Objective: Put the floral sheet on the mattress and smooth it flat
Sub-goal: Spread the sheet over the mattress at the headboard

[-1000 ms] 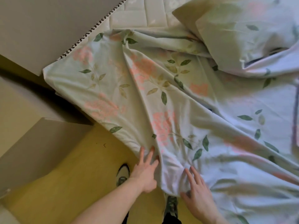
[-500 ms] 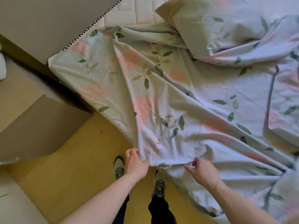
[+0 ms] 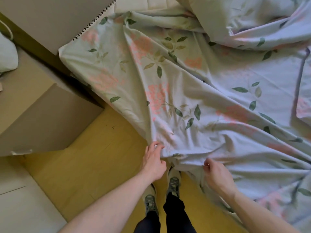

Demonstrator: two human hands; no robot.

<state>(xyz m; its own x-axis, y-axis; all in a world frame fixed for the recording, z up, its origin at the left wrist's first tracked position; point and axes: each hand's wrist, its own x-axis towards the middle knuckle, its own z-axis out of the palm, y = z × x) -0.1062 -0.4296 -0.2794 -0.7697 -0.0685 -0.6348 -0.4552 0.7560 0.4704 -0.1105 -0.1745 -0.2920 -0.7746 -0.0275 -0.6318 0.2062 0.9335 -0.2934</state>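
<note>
Hands work at the near edge of a bed, seen from above by a head-worn camera. Closest to the viewer, two bare forearms reach forward over a yellow floor [image 3: 94, 158], with a pair of grey sneakers [image 3: 173, 182] below them. The left hand [image 3: 154, 158] holds the hem of the floral sheet [image 3: 193, 91], its fingers [image 3: 157, 144] curled round the cloth where the hem hangs off the bed's near edge. The right hand [image 3: 217, 174] pinches the same hem a little way along, thumb and fingertips closed on a fold.

Beyond the hands, the sheet, pale with pink blossoms and green leaves, lies across the bed but is far from flat. Long diagonal creases fan out from the gripped hem toward the far side. At the near left corner the cloth is drawn fairly taut over the mattress edge beside a brown cardboard box [image 3: 42, 111].

Further off, near the far right, the sheet is heaped in a thick folded mound [image 3: 244, 19]. At the far left corner a strip of bare quilted mattress [image 3: 151, 2] shows uncovered.

By this view the sheet is on the bed but only partly spread. Pulling the hem straight, unfolding the far heap, covering the exposed corner and smoothing the creases all appear left to do.
</note>
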